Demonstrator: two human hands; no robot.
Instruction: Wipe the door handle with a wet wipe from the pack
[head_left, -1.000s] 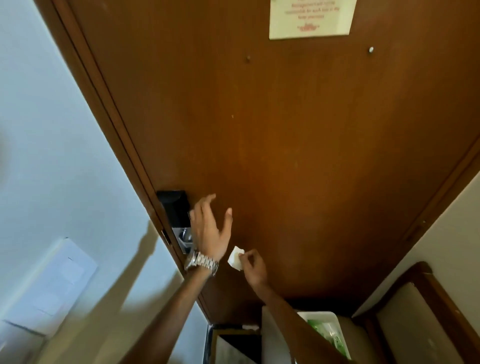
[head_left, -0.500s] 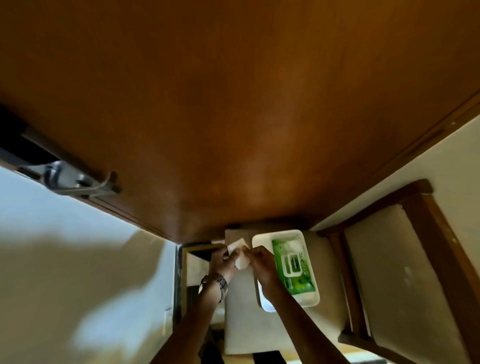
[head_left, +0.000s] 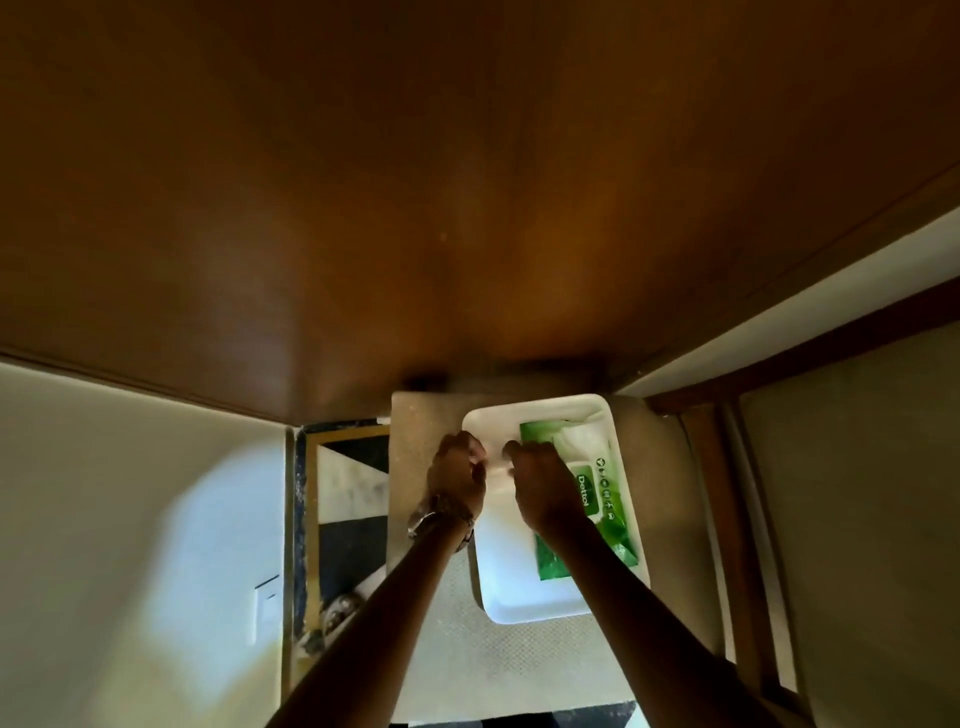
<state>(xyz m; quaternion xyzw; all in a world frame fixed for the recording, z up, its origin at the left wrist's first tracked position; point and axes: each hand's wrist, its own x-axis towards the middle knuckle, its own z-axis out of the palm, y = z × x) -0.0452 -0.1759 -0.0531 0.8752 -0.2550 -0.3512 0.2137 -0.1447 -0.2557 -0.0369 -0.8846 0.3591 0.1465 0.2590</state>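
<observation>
The green wet wipe pack (head_left: 597, 499) lies in a white tray (head_left: 519, 608) on a beige chair seat (head_left: 467, 670). Over the tray's left part, my left hand (head_left: 457, 475) and my right hand (head_left: 540, 486) meet, fingers closed on a small white wet wipe (head_left: 496, 469) held between them. Only a blurred pale bit of the wipe shows. My left wrist wears a metal watch. The brown wooden door (head_left: 467, 208) fills the upper view. Its handle is out of view.
A pale wall with a white switch plate (head_left: 266, 608) is at the left. A second wooden chair with a beige cushion (head_left: 857, 519) stands at the right. A patterned floor strip (head_left: 353, 493) shows between the wall and the seat.
My view has dropped from the door handle down to the chair. Both hands have come down with the wipe from beside the handle to above the tray.
</observation>
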